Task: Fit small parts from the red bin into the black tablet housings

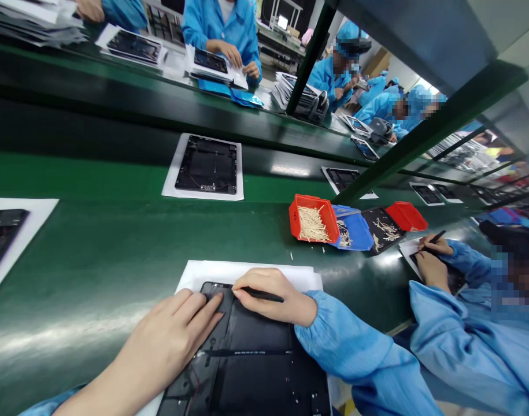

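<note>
In front of me an opened tablet housing [255,375], black with its inside facing up, lies on white paper [247,268]. My left hand [169,329] rests on the tablet's upper left part, fingers stretched out and fingertips touching it. My right hand [277,292] is closed in a pinch around a slim black pen-like tool [264,294], whose exact kind I cannot make out. The tool's front end is hidden by my fingers, close to the tablet's upper edge. My right wrist lies over the tablet's upper right part.
Beyond the paper stand a red bin [314,219] of thin pale strips, a blue bin [353,228] and a black tray [383,228]. Another tablet housing [207,164] lies on the green belt. At right a co-worker's hands [435,260] work close by. A green post [429,130] slants overhead.
</note>
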Action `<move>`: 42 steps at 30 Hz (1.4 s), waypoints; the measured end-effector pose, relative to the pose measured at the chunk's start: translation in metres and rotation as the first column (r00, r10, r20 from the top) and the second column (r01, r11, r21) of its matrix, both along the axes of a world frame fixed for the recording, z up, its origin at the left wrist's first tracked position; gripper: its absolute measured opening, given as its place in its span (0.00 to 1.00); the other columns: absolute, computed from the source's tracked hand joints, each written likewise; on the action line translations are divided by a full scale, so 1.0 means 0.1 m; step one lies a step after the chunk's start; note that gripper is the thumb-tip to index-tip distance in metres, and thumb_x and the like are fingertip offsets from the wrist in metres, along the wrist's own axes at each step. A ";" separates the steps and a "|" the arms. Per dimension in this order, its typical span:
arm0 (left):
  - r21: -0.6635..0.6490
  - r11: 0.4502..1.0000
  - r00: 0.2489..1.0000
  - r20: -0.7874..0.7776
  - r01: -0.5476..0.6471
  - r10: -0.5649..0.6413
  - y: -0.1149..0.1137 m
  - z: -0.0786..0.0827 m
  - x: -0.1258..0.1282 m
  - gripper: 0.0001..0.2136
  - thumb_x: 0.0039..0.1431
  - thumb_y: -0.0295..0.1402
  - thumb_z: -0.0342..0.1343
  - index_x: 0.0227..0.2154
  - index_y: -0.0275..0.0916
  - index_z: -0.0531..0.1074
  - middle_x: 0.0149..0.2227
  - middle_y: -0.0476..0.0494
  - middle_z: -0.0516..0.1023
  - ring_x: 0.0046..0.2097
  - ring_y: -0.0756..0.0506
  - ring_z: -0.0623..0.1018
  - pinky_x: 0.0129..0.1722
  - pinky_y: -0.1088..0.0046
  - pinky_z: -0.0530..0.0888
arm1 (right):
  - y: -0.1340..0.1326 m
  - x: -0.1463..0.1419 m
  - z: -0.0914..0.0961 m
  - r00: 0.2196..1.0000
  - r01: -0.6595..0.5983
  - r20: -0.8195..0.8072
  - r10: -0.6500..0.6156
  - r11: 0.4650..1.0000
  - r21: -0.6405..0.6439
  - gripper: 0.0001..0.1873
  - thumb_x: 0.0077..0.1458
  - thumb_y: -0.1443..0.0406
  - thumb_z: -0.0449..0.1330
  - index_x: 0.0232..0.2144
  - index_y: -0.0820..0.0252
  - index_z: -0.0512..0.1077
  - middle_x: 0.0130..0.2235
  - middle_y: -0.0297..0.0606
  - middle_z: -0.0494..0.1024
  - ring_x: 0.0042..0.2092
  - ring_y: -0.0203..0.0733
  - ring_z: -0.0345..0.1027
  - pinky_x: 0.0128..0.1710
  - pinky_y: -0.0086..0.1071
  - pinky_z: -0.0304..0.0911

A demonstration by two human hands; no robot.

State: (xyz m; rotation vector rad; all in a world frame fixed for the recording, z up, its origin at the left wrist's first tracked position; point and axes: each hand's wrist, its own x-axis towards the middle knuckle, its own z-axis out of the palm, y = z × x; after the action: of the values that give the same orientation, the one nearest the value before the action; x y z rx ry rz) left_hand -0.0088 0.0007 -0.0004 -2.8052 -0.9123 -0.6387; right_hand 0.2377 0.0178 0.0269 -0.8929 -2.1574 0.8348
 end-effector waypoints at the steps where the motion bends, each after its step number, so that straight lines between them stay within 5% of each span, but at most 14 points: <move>1: 0.000 1.000 1.000 -0.001 -0.001 0.001 0.00 0.00 0.00 0.14 0.68 0.32 0.52 0.51 0.30 0.73 0.32 0.45 0.72 0.35 0.44 0.71 0.35 0.64 0.67 | 0.00 0.00 0.00 1.000 0.000 -0.002 0.000 1.000 0.003 0.08 0.68 0.65 0.55 0.40 0.60 0.74 0.37 0.39 0.81 0.38 0.37 0.74 0.42 0.29 0.70; 22: 0.054 0.996 0.966 -0.246 -0.068 0.080 -0.06 0.15 0.09 0.19 0.67 0.25 0.44 0.57 0.30 0.71 0.33 0.42 0.72 0.36 0.41 0.69 0.35 0.61 0.61 | -0.08 -0.05 -0.02 0.997 0.049 0.051 -0.051 0.998 0.041 0.08 0.68 0.65 0.53 0.41 0.59 0.72 0.37 0.40 0.80 0.37 0.38 0.73 0.40 0.31 0.70; 35: 0.022 0.998 0.962 -0.265 -0.064 0.067 -0.04 0.10 0.05 0.22 0.63 0.23 0.50 0.59 0.31 0.68 0.36 0.41 0.72 0.38 0.40 0.68 0.36 0.61 0.61 | -0.10 -0.07 -0.04 0.997 0.055 0.051 -0.057 0.997 0.048 0.07 0.68 0.65 0.54 0.41 0.60 0.72 0.36 0.40 0.79 0.36 0.38 0.73 0.39 0.31 0.69; 42: -0.026 0.997 0.976 -0.210 -0.072 0.065 0.01 0.14 0.06 0.18 0.66 0.30 0.50 0.56 0.33 0.72 0.36 0.41 0.72 0.38 0.40 0.69 0.37 0.61 0.61 | -0.10 -0.14 -0.06 0.976 0.219 -0.025 -0.218 0.975 0.033 0.09 0.64 0.65 0.57 0.33 0.60 0.74 0.30 0.38 0.77 0.31 0.36 0.70 0.34 0.30 0.68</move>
State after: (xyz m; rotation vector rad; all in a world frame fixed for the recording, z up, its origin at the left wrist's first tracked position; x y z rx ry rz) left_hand -0.0031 0.0013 0.0133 -2.7875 -0.9805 -0.3139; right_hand 0.2241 0.0079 0.0212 -1.0762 -2.0049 0.6909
